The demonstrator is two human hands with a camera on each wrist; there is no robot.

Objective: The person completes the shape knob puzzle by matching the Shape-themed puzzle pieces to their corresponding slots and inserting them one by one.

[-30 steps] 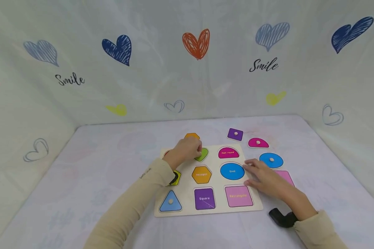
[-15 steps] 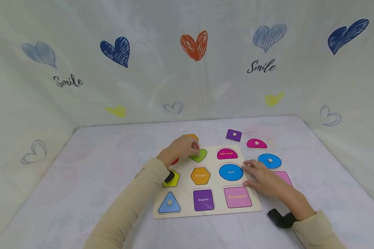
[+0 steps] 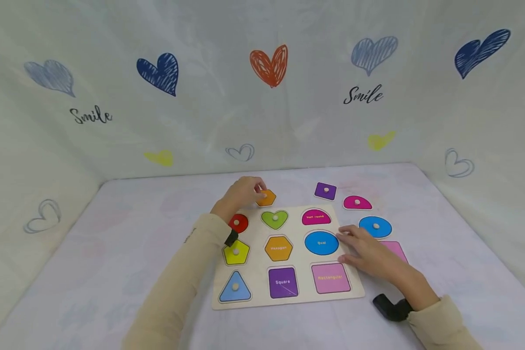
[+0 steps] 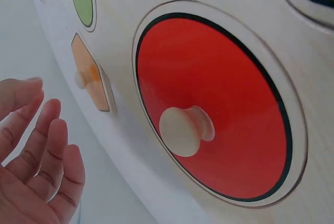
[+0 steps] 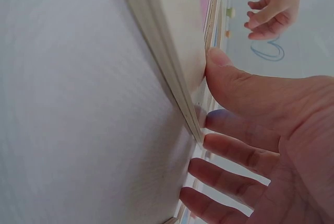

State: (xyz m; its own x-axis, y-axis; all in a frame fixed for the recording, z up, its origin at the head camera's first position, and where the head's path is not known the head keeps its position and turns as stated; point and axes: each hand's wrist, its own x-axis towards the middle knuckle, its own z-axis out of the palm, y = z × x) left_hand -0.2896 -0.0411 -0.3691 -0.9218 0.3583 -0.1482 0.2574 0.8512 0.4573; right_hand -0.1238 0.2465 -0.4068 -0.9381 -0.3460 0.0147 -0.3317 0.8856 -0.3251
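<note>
My left hand (image 3: pixel 241 193) hovers at the near left of an orange hexagon piece (image 3: pixel 268 197) with a round knob, just behind the puzzle board (image 3: pixel 255 272). In the left wrist view its loosely bent fingers (image 4: pixel 67 182) stand apart from that piece and hold nothing. My right hand (image 3: pixel 369 250) rests on the board's right edge with thumb and fingers spread. Seated in the board are a red circle (image 3: pixel 243 223), a green heart (image 3: pixel 270 216), a yellow pentagon (image 3: pixel 242 255) and a blue triangle (image 3: pixel 235 294). The printed hexagon, square, half round, oval and rectangle spaces show bare.
Beyond the board's right corner lie a purple square piece (image 3: pixel 321 193), a magenta half round (image 3: pixel 351 204) and a blue oval (image 3: pixel 382 230), each knobbed. A pink piece (image 3: pixel 395 249) is partly covered by my right hand. A heart-printed sheet (image 3: pixel 201 121) hangs behind the table.
My left hand has drawn back from the green heart and moved left and away to the orange hexagon. The heart, with its knob, now shows fully. My right hand stays at the board's edge.
</note>
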